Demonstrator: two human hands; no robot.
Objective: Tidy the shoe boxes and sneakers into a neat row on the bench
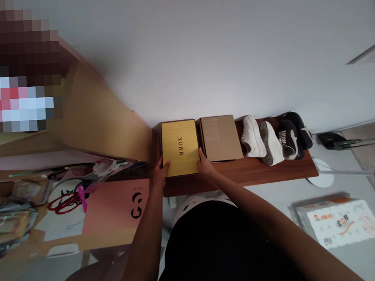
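Note:
A yellow shoebox (180,147) lettered "MMOK" sits on a reddish-brown wooden shelf (233,174) against the wall. My left hand (160,171) grips its near left corner, the thumb on the lid. At the near right edge, my right hand (204,164) holds the other side, with its fingers along the box wall. Just right of the yellow box is a plain brown cardboard box (221,138). White sneakers (254,136) and black sneakers (289,139) stand further right on the same shelf.
Left of the shelf rises a wooden cabinet side (101,115). A desk surface there bears a pink box (115,207), red-handled scissors (66,201) and clutter. On the floor at right lie a wrapped tissue pack (344,222) and a white round base (321,173).

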